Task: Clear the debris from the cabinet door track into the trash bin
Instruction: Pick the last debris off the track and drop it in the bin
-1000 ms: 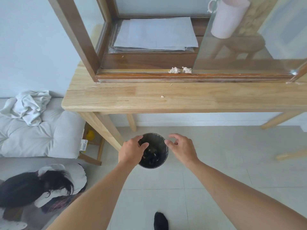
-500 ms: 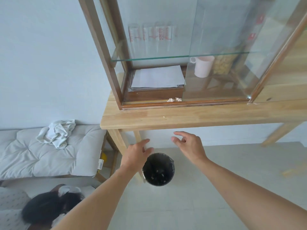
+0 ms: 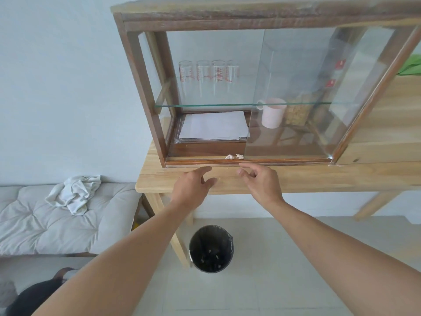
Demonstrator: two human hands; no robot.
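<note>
Two bare hands hover over the front edge of a pale, grained wooden table [image 3: 296,179], both empty. On the left hand [image 3: 190,187] the fingers are loosely spread and point toward the cabinet; on the right hand [image 3: 259,182] they are slightly curled, with thumb and forefinger apart and nothing between them. Neither hand touches the debris.

Just beyond the fingertips runs the cabinet door track [image 3: 205,161], a dark, grooved strip of stained wood along the cabinet's bottom front. Two small crumpled off-white scraps, the debris [image 3: 234,156], lie side by side in the track, right at the left edge of the sliding glass door [image 3: 296,99], which covers the right half of the cabinet [image 3: 141,87]. A tiny pale crumb sits on the table between the hands.

Inside, a stack of flat white papers [image 3: 214,126] lies on the bottom board, a matte pinkish mug [image 3: 272,116] stands behind the glass, and clear cylindrical measuring glasses [image 3: 209,76] with red marks stand on the glass shelf.

Below the table, on light floor tiles, stands the round trash bin [image 3: 210,248], lined in black, with pale flecks at its bottom.
</note>
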